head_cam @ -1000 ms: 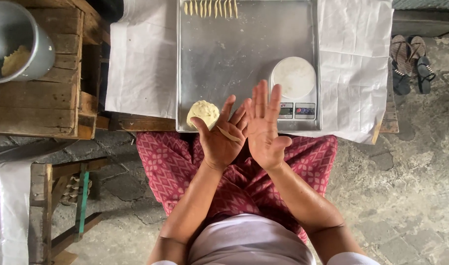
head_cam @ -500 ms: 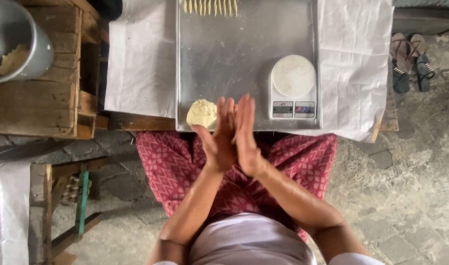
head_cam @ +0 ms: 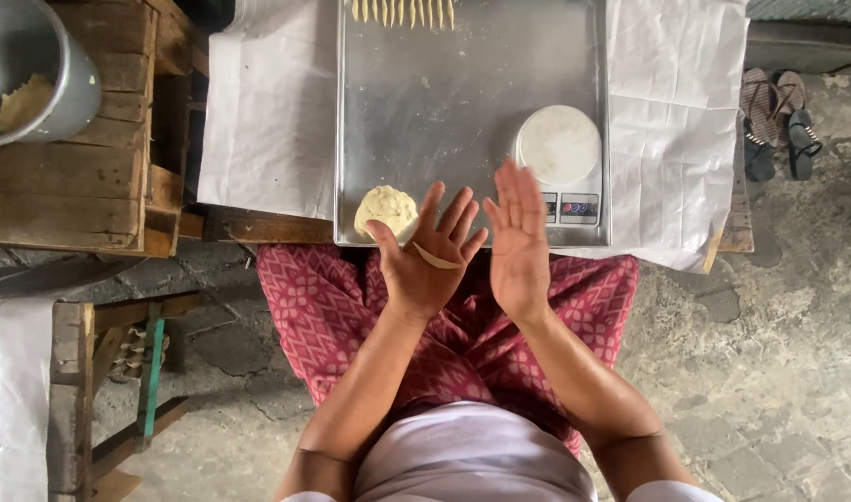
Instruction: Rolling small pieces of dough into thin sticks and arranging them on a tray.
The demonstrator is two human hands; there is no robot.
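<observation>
At the far left a grey metal pot (head_cam: 30,79) with a lump of yellowish dough inside sat on a rough wooden crate (head_cam: 91,177). Next along, white paper (head_cam: 267,112) covered the bench, and on it lay a flat silver metal tray (head_cam: 444,102). A pale round ball of dough (head_cam: 385,210) rested on the tray's near left corner, just beside the person's left hand (head_cam: 425,260). That hand was held up with its fingers (head_cam: 455,216) spread wide, and a thin tapered strip of pale dough (head_cam: 437,258) lay across the palm. The right hand (head_cam: 520,244) stood close beside it, apart, flat and open, holding nothing. Beyond it a white round-topped kitchen scale (head_cam: 560,153) sat on the tray, and dark sandals (head_cam: 778,125) lay on the stone floor.
</observation>
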